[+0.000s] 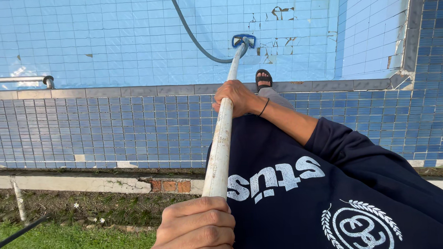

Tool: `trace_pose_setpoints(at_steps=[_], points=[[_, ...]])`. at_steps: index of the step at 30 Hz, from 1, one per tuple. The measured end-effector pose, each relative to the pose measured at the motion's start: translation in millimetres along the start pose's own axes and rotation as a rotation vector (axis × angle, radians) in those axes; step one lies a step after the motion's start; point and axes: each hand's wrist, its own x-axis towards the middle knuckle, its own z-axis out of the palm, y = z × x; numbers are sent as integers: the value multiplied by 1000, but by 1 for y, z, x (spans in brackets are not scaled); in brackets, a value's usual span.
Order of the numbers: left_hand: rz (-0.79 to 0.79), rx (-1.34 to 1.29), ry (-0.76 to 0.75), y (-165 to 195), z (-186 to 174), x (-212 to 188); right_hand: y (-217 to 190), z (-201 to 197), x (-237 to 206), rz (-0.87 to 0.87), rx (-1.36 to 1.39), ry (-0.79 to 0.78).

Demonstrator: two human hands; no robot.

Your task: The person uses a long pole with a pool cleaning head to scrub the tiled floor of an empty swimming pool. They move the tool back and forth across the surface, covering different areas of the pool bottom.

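At the edge of a blue-tiled swimming pool (pixel 126 38), a person stands on the dark blue tiled deck (pixel 105 125) and works a long white pole (pixel 221 139) down into the water. The left hand (pixel 196 231), nearest the camera at the bottom of the view, is clenched around the upper end of the pole, fingers wrapped over it. The right hand (pixel 235 97), further along, is also closed around the pole at about its middle, with a thin dark band on the wrist. The pole slants away from the person over the pool's grey coping (pixel 129 91) and ends in a blue vacuum head (pixel 243 40) that lies under the water against the light blue tiles. A dark hose (pixel 189 30) curves from that head up towards the top of the view. Just beside the pole, a foot in a black sandal (pixel 263 79) rests at the pool's edge. The person wears a dark navy sweatshirt (pixel 336 194) with white print. A metal handrail (pixel 14 80) juts out at the left by the coping, and grass (pixel 61 244) lies below the deck's brick and concrete edge.
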Motion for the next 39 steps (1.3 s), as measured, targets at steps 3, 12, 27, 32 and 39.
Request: trace_pose_setpoints(at_steps=[3,12,27,32,39], points=[[2,-27,45,-2,9,0,6,-1,-1,3,-14,-15],[-71,68,60,1,2,-6,16,6,3,25,-57,-47],[-72,107,111,-21,16,-22,23,8,7,91,-106,-110],[-55,128,131,-32,17,-22,16,5,14,132,-121,-146],[-15,147,104,-37,17,-24,13,7,15,217,-91,-43]])
